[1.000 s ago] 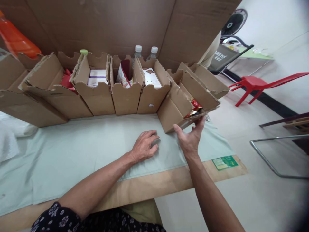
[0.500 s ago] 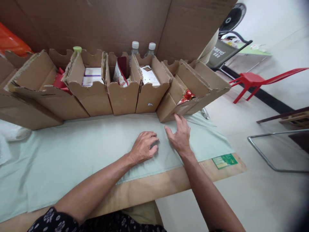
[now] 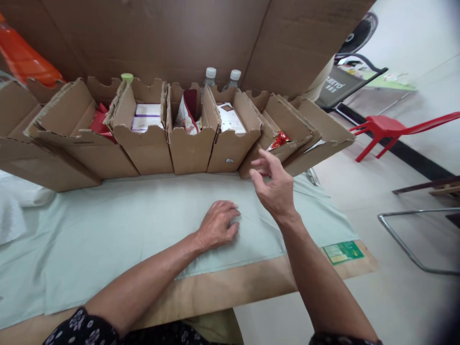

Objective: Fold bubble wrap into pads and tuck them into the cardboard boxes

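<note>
My left hand (image 3: pixel 220 223) rests on the pale green cloth (image 3: pixel 118 220), fingers a little apart and holding nothing. Raised in front of a cardboard bin (image 3: pixel 247 165) is my right hand (image 3: pixel 273 184), its thumb and fingers curved and apart with nothing between them. That bin holds a red packet (image 3: pixel 279 140). In a bin to its left lies a white box (image 3: pixel 230 119); the one beyond has a dark red and white pouch (image 3: pixel 187 115). Further left are white and purple boxes (image 3: pixel 147 117) and a red item (image 3: pixel 100 122), each in its own bin.
Two clear bottles (image 3: pixel 233 80) with white caps stand behind the bins, before a tall cardboard panel (image 3: pixel 154 38). White plastic (image 3: pixel 21 201) lies at the left. A red chair (image 3: pixel 388 125) and metal-framed chair stand on the floor at right.
My right hand has risen from near the cloth toward the bin with the red packet, its fingers more curled. The view has shifted slightly. My left hand stays on the cloth.
</note>
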### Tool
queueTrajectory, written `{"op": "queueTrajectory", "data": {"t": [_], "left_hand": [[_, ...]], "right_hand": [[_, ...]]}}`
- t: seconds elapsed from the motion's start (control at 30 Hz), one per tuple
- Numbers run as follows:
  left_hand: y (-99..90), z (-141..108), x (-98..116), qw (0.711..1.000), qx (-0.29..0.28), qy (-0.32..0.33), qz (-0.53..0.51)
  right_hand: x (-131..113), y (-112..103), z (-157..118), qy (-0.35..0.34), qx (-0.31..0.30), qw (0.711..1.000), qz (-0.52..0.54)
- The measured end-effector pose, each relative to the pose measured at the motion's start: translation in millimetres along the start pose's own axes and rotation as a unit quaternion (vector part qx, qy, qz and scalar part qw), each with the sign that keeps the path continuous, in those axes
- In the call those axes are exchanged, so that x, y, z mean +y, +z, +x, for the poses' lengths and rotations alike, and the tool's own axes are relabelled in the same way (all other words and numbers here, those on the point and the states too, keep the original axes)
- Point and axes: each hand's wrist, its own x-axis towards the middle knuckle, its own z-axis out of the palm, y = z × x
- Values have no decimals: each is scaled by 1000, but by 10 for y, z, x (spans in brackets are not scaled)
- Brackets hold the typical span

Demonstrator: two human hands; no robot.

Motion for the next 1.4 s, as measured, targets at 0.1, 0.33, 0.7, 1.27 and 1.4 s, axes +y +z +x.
{"op": "queueTrajectory", "data": {"t": [0.1,0.33,0.7,1.27,1.4], "left_hand": [[12,-13,-20,999,33,-4,-37],[-88,49,-50,937,233,-181,-186],[-442,112,-118,843,394,-236,-279],[-692,-728,409,883,327,-139,-306],[-1046,-916,16,859,419,-153,-251]], "right_hand": [[-206,123,431,-2,-38,999,-11],[-354,275,795,19,-84,982,-170],[-582,-1068,-1136,-90,5,995,-44],[-266,-715,-1827,133,2,986,102],[-413,-122,-1236,74,-76,984,146]]}}
